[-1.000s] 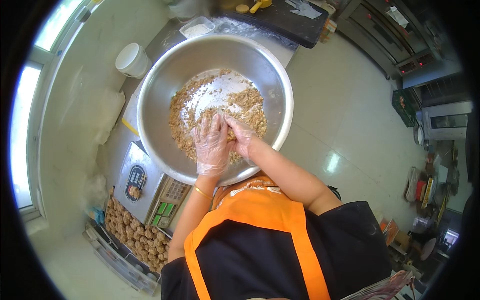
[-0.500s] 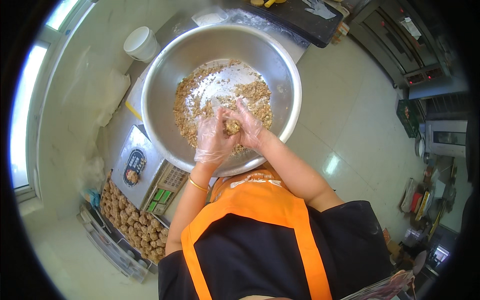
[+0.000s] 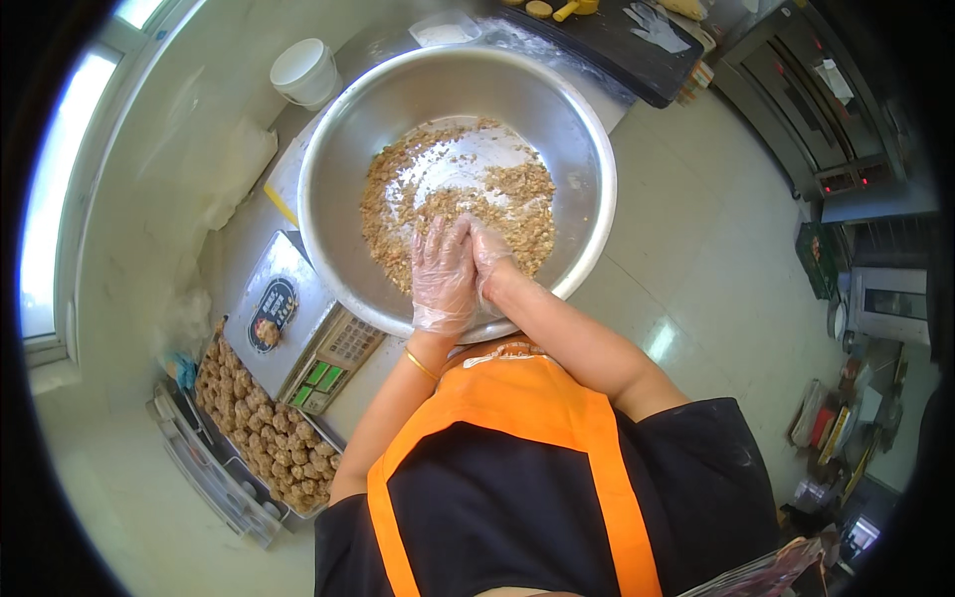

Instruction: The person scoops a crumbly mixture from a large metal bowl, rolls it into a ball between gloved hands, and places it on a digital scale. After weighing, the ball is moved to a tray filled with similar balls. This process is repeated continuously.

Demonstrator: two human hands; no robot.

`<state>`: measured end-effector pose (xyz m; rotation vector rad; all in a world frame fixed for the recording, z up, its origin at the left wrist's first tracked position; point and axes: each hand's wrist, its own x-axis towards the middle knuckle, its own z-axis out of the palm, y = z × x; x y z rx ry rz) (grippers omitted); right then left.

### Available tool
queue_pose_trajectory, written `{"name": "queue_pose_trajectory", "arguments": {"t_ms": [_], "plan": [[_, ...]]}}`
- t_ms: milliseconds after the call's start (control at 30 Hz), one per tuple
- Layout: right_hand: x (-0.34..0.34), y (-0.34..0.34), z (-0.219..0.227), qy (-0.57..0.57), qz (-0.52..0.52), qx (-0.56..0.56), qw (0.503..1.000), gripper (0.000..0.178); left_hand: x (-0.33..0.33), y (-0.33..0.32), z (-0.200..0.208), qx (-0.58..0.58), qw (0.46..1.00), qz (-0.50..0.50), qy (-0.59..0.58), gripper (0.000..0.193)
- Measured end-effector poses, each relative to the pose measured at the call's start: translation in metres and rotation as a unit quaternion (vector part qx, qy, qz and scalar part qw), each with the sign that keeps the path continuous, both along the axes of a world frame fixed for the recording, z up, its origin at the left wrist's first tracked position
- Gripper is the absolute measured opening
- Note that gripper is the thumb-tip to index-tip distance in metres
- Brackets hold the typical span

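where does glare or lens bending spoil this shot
Head view: the tall, bright window is washed out; a white glare patch sits on the glossy grey tiled floor; fisheye curves the window's edges, and black corners frame everything; the wide silver metal bowl reads clearly.

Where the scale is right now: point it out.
In the head view, the scale sits left of centre, between the large metal bowl and the brown balls.

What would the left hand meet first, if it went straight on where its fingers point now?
Most likely the crumbly mixture, which lies just ahead of the left hand in the metal bowl. How high the hand is above it is hard to judge here.
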<state>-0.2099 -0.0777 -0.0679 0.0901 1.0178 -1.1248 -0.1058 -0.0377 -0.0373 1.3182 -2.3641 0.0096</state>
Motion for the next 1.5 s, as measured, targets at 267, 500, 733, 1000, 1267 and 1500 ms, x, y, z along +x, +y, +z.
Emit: {"name": "queue_pose_trajectory", "arguments": {"t_ms": [267,500,733,1000,1267,1500], "plan": [[-0.026,0.002,0.037,0.008,0.189,-0.004,0.982,0.042,0.02,-0.011,0.002,0.245,0.922,0.061,0.295,0.073],[-0.025,0.023,0.091,0.446,0.445,-0.44,0.639,0.046,0.055,-0.047,-0.024,0.502,0.611,0.133,0.598,0.087],[-0.006,0.022,0.098,0.47,0.405,-0.552,0.557,0.021,0.053,-0.063,-0.035,0.552,0.583,0.133,0.581,0.103],[-0.001,0.023,0.099,0.441,0.455,-0.559,0.536,0.024,0.052,-0.072,-0.024,0.635,0.445,0.099,0.624,0.118],[0.006,0.028,0.089,0.42,0.412,-0.606,0.536,0.023,0.027,-0.056,0.036,0.561,0.283,0.103,0.771,0.083],[-0.01,0.019,0.053,0.167,0.402,-0.172,0.884,0.036,0.04,-0.056,-0.015,0.405,0.567,0.194,0.691,0.038]]}}
